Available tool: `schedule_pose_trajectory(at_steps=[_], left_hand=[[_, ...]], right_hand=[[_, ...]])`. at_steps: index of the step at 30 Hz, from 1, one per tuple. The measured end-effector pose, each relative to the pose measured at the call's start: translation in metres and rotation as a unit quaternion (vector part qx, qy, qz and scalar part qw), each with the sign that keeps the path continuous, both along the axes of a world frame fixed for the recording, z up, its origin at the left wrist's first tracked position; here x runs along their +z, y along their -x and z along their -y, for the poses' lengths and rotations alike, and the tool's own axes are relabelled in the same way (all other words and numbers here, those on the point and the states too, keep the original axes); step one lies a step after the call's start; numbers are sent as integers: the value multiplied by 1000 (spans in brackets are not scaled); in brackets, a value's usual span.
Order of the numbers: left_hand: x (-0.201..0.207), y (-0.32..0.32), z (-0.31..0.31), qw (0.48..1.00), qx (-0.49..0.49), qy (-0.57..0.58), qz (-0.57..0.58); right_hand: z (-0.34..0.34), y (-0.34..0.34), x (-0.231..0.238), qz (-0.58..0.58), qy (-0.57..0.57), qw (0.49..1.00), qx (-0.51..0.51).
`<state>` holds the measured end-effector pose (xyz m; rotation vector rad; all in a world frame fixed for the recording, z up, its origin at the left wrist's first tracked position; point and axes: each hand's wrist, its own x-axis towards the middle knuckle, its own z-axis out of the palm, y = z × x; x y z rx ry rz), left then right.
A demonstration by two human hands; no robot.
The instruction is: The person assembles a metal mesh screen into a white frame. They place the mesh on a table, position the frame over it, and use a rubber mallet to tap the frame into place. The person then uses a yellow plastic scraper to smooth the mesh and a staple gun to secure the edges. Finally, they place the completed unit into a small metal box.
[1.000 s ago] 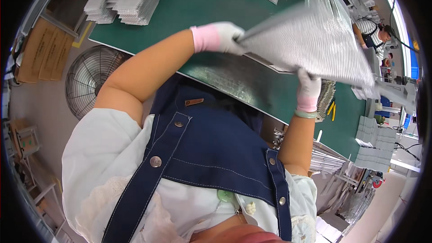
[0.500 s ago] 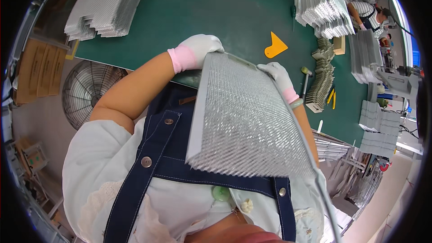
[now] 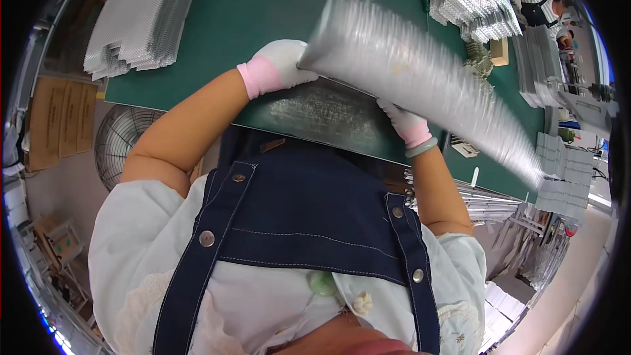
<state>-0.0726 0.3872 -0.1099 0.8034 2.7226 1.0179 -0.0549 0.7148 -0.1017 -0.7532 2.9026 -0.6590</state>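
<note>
Left hand (image 3: 279, 66): gloved, pinching the panel (image 3: 407, 69) at its near left corner, thumb along the lower side; the fingertips behind the edge are hidden.
Right hand (image 3: 402, 121): gloved, at the panel's near long edge, thumb side up against it; how firmly the fingers close cannot be told.
Panel: silvery and ribbed, raised over the table (image 3: 263, 20), stretching from the left hand out past the right; blur hides its exact tilt.
Panel's far end: in front of the pale stack (image 3: 565, 158) beyond the right hand; touching or apart, cannot tell.
Worn patch (image 3: 328, 115): on the table's near side, between the hands and below the panel.
Left stack (image 3: 144, 16): similar mesh sheets, ahead and to the left of the left hand.
Right stack (image 3: 470, 0): more sheets, ahead and to the right of the right hand, near a block (image 3: 500, 52).
Step in hand: judging by the blur and two-handed hold, swinging or turning the panel in the air.
Next move: would call for steadying the free end, keeping both edge grips, and levelling the panel before any contact with the table.
</note>
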Motion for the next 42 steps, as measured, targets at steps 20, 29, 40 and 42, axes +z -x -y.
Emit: schedule_pose_trajectory(at_steps=[20,29,40,42], left_hand=[[215,27,-37,887,-11,-456,69],[199,44,-30,877,12,-476,61],[197,39,-32,878,6,-478,26],[198,39,-32,876,-3,-481,22]], right_hand=[[-8,17,38,265,221,929,-134],[26,37,195,-82,630,770,-55],[46,40,197,-226,644,731,-1],[37,40,204,-210,628,749,10]])
